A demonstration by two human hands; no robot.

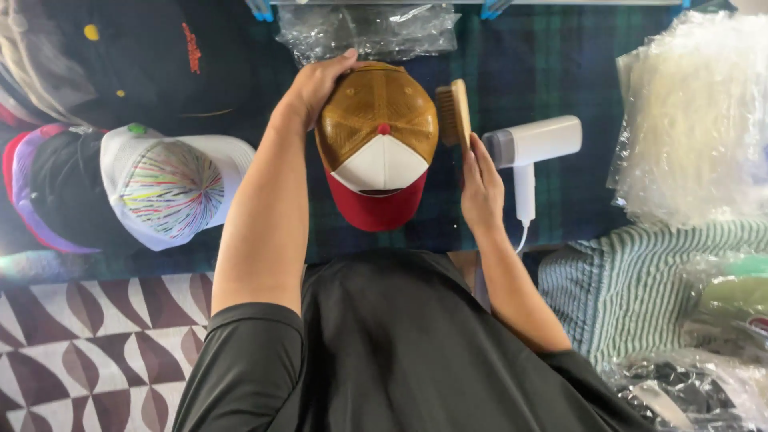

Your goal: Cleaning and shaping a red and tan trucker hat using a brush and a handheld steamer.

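A trucker cap (376, 136) with tan mesh back, white front panel and red brim is held over a dark plaid cloth (520, 64). My left hand (316, 84) grips the cap's mesh crown from the far left side. My right hand (480, 188) holds a wooden brush (454, 112) upright against the cap's right side, bristles toward the mesh.
A white handheld steamer (532, 144) lies just right of the brush. Several caps, one white with coloured streaks (172, 188) and a black one (152, 48), sit at the left. Clear plastic bags (696, 112) pile at the right, a striped cloth (632, 280) below them.
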